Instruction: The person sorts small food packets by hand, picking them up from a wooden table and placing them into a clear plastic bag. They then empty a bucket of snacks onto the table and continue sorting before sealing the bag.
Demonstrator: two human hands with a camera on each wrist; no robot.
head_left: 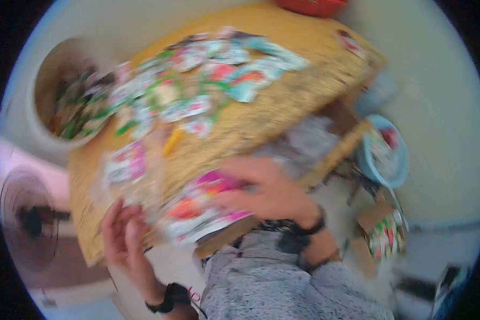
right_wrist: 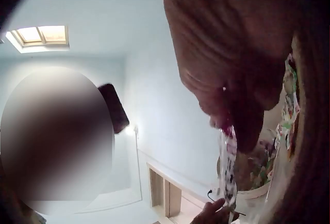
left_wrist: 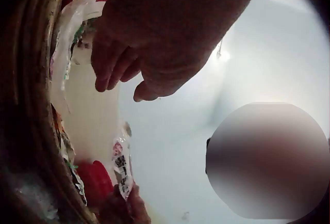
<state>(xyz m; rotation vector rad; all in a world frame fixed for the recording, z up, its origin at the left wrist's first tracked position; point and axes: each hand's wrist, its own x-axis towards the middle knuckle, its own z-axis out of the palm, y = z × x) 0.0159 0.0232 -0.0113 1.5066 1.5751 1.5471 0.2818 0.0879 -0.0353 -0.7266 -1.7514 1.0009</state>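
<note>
My right hand (head_left: 269, 189) pinches a shiny plastic packet (head_left: 189, 210) printed in pink, red and white, over the table's front edge. In the right wrist view the packet (right_wrist: 227, 167) hangs from the fingertips of the right hand (right_wrist: 232, 59). To the packet's left is my left hand (head_left: 125, 234), its fingers loosely bent and holding nothing. The left wrist view shows the left hand (left_wrist: 144, 43) apart from the upright packet (left_wrist: 122, 167). A clear packet with a pink and white label (head_left: 125, 162) lies on the table just beyond the left hand.
Many small packets (head_left: 197, 101) spread over the yellow table (head_left: 282, 117). A white bucket (head_left: 37, 106) of packets stands at the left, above a fan (head_left: 32, 213). An open drawer (head_left: 338, 154) holds clear plastic. To the right are a blue bucket (head_left: 405, 160) and a cardboard box (head_left: 365, 256).
</note>
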